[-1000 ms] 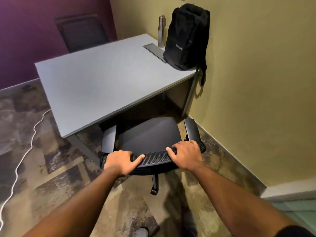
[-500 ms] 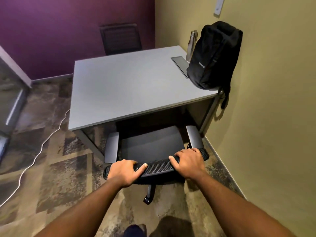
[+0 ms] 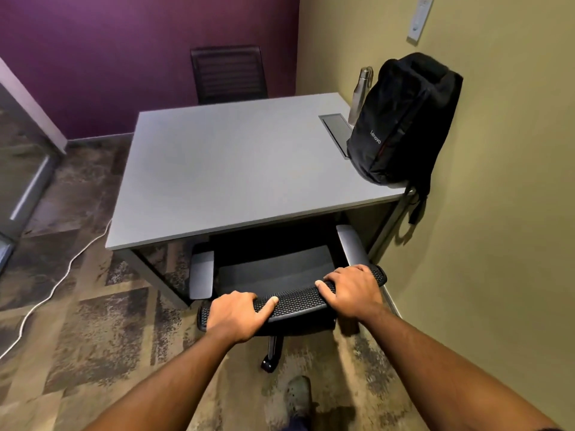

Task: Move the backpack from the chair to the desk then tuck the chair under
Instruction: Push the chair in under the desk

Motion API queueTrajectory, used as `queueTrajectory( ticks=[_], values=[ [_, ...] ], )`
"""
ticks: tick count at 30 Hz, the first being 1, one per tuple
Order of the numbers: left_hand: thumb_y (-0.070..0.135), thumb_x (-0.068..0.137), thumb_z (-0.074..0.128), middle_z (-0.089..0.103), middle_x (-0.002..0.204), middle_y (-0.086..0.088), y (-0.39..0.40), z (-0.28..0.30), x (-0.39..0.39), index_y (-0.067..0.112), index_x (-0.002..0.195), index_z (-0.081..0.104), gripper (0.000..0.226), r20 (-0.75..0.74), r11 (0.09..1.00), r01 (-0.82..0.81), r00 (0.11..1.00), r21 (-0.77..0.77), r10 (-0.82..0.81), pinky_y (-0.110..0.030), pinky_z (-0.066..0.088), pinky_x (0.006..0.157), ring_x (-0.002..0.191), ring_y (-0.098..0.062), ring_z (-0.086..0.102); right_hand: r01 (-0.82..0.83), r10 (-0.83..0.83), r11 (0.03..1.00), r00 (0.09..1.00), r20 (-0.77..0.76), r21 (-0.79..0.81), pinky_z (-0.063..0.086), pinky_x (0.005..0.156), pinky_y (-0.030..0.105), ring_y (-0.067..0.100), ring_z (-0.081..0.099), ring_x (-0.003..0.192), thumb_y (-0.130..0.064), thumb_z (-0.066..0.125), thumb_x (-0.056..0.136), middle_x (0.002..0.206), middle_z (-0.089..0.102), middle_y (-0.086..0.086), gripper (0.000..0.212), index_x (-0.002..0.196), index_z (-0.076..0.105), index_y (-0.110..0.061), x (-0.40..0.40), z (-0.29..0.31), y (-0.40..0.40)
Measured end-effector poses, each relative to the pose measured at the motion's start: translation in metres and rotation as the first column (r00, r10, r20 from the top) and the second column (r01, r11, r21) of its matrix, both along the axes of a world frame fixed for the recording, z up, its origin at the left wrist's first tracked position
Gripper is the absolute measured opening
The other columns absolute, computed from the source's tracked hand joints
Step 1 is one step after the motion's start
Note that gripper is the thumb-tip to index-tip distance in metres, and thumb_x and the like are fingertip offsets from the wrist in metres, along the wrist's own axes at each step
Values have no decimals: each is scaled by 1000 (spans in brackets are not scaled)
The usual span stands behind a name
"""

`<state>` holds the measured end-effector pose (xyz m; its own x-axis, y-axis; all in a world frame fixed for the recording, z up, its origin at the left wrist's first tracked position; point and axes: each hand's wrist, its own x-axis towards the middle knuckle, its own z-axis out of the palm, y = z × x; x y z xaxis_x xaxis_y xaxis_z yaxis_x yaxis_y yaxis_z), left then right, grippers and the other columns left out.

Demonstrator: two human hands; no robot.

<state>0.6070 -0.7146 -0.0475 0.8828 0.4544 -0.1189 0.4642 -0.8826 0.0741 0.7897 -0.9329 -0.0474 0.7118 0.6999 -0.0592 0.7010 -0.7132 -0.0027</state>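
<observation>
Black mesh under both palms, that's the picture: the left hand (image 3: 235, 315) and the right hand (image 3: 353, 290) sit side by side on the top rail of the black mesh-backed office chair (image 3: 292, 301), fingers curled over the far side and thumbs laid along the near edge, so both are wrapped snugly around the rail, nothing else in either grip. The soft black fabric backpack (image 3: 401, 119) is already up on the pale grey rectangular desk (image 3: 224, 169), standing upright at the right rear corner, leaning against the yellow-green wall (image 3: 497, 181), a strap dangling off the desk's edge. Just behind it, a slim metal water bottle (image 3: 361, 91). So the bag leg looks finished, and the chair is the job now.

Here's what matters: the desk lies straight ahead of the fingers, beyond the rail. The rail's long axis runs left to right, slightly tilted, its right end further forward and closer to the wall. The seat's front is already beneath the desk's near edge, and the grey padded armrests (image 3: 202, 272) point forward at that edge, the right one near the desk's leg. The right hand is the nearer one to desk and wall. My read: a forward push, squared up with more drive from the left, should slide it home; watch that right armrest.
</observation>
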Motion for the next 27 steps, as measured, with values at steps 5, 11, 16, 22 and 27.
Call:
queueTrajectory(
  ticks=[5, 11, 16, 22, 27],
  values=[
    [92, 79, 7, 77, 92, 0, 1, -3, 39, 28, 102, 75, 95, 5, 999, -44, 999, 3, 44, -36, 49, 68, 91, -26, 71, -45, 45, 999, 999, 10, -6, 41, 107, 40, 15, 68, 110, -72, 21, 96, 113, 78, -8, 72, 116, 78, -32, 43, 7, 8],
    [91, 80, 6, 76, 87, -1, -1, -7, 66, 25, 102, 75, 98, 6, 995, -97, 995, 6, 96, -36, 48, 64, 86, -27, 71, -90, 90, 996, 996, -5, -29, 40, 108, 41, 13, 68, 111, -72, 22, 96, 114, 77, -10, 71, 117, 78, -33, 81, 8, 15],
    [91, 81, 7, 76, 89, -3, -15, -10, 79, 25, 100, 74, 96, 4, 986, -162, 987, 30, 162, -37, 41, 62, 88, -29, 71, -140, 140, 990, 990, 2, -6, 40, 110, 42, 13, 68, 108, -72, 23, 97, 111, 78, -9, 72, 114, 79, -31, 107, 4, 14],
    [87, 81, 4, 76, 97, -2, -53, -9, 82, 25, 111, 72, 97, -15, 967, -249, 968, 45, 250, -37, 46, 65, 92, -27, 71, -253, 253, 967, 968, 2, -16, 40, 110, 41, 13, 68, 112, -72, 24, 97, 114, 78, -10, 71, 115, 79, -31, 130, 3, 1],
    [86, 80, 2, 76, 99, -1, -71, -7, 91, 25, 114, 71, 99, -38, 950, -307, 950, 59, 310, -37, 48, 69, 94, -27, 71, -320, 320, 947, 947, 16, -11, 39, 110, 40, 13, 68, 112, -71, 24, 97, 113, 78, -8, 71, 113, 79, -30, 150, 4, 0]
  ],
)
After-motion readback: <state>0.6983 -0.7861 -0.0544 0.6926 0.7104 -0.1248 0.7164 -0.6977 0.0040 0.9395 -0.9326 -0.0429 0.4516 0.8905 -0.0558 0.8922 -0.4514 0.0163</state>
